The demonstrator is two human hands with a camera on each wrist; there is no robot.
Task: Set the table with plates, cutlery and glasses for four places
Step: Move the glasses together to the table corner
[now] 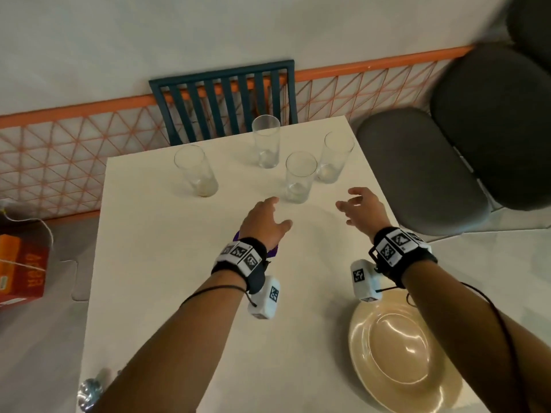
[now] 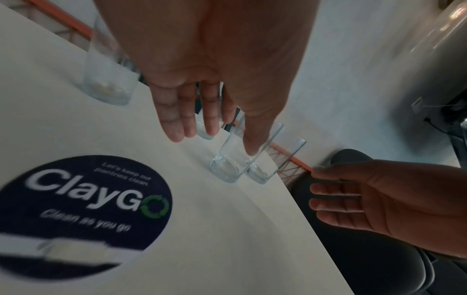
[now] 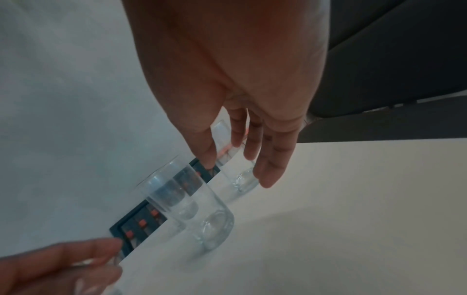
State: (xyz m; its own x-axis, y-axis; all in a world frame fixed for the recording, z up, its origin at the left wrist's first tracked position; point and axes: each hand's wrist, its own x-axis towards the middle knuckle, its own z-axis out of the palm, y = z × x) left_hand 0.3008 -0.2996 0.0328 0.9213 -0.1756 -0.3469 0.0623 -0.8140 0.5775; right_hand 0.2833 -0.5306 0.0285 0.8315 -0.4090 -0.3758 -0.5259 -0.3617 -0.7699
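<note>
From the head view, your left hand (image 1: pixel 264 222) and right hand (image 1: pixel 362 210) hover over the worktop (image 1: pixel 167 263), fingers spread and holding nothing. The nearest glass (image 1: pixel 299 177) stands just beyond them, between the two; three more glasses (image 1: pixel 266 141) stand past it, and the plate (image 1: pixel 396 353) lies nearer you than it.

Left wrist: your relaxed fingers (image 2: pixel 174 119) reach toward that glass (image 2: pixel 235 161), apart from it.

Right wrist: your straight fingers (image 3: pixel 272 165) hang beside the glass (image 3: pixel 202 215), not touching.
</note>
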